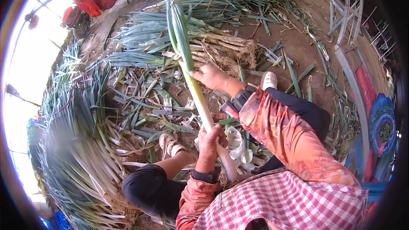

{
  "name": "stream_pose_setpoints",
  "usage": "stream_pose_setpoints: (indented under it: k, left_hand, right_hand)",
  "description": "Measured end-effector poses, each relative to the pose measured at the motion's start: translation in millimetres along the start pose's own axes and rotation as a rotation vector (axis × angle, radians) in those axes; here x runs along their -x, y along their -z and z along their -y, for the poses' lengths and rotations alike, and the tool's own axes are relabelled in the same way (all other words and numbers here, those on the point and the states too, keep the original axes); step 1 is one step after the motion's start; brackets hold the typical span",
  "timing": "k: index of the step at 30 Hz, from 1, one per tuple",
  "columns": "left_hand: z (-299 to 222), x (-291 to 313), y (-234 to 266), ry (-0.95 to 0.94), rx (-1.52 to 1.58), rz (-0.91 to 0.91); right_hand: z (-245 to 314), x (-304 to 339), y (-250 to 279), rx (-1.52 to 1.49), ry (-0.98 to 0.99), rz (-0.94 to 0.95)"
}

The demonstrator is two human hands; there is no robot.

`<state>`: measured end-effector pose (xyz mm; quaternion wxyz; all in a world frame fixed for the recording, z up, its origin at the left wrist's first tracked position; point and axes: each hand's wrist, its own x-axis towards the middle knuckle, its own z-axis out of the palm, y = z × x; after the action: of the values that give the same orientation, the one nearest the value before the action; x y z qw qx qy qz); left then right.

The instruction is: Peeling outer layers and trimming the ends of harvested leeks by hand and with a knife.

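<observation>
A long, thick green onion point(198, 98) slants up and away in front of me, its white root end near my lap and its green leaves at the far end. My left hand point(208, 143) is wrapped round the white stalk low down. Higher up, where white turns to green, my right hand point(213, 78) pinches the stalk, thumb against its side; its other fingers are partly hidden. A dry, torn leaf sheath point(171, 55) sticks out beside the leaves. Loose peeled white skins point(235, 142) lie just right of my left hand.
A big heap of green onions point(85, 145) fills the left side. Rooted bundles point(221, 49) lie ahead, with more leafy bundles point(230, 0) behind. Leaf scraps point(170, 115) litter the ground between my feet. At the right stand a metal frame point(353, 76) and a blue-wrapped roll point(382, 125).
</observation>
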<state>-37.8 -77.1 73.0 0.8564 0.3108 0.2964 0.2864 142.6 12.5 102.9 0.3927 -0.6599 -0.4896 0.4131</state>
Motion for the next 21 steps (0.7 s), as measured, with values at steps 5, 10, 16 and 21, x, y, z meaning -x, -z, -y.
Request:
stream_pose_setpoints:
  k: [5, 10, 16, 21]
  left_hand:
    - [2.0, -8.2, 19.7, 0.179, 0.480, 0.200]
    - [1.7, -24.3, 43.8, 0.296, 1.193, 0.541]
    - [26.9, -23.8, 46.8, 0.345, 1.213, 0.607]
    - [35.6, -12.2, 48.1, 0.544, 0.983, 0.570]
  right_hand:
    - [-48.8, 55.3, 28.3, -0.157, -0.173, -0.215]
    - [-158.9, 146.3, 105.2, 0.629, -0.449, -0.559]
    - [-108.3, 106.7, 6.9, -0.205, -0.406, -0.205]
    - [-56.0, 44.4, -78.2, -0.888, -0.359, 0.018]
